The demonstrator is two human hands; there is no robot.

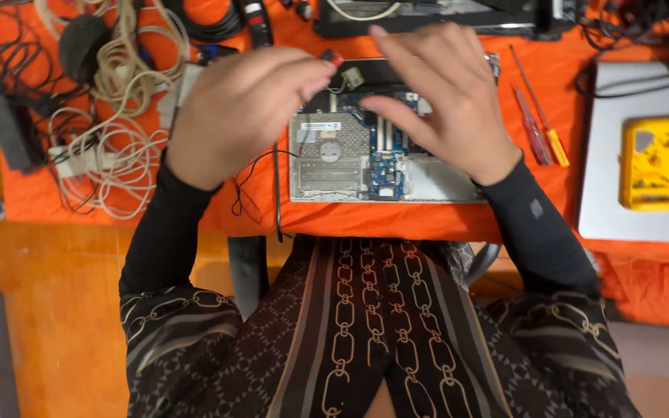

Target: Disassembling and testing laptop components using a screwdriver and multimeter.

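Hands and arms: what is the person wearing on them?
Both the left hand and right hand are bare, no gloves or rings visible. Tight black sleeves reach the wrists. The right sleeve has a small grey square mark near the wrist.

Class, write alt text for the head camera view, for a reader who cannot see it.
Seen from above, a person's left hand and right hand work over an opened laptop showing its circuit board, on an orange cloth. Tangled cables lie left; screwdrivers and a yellow casing lie right.
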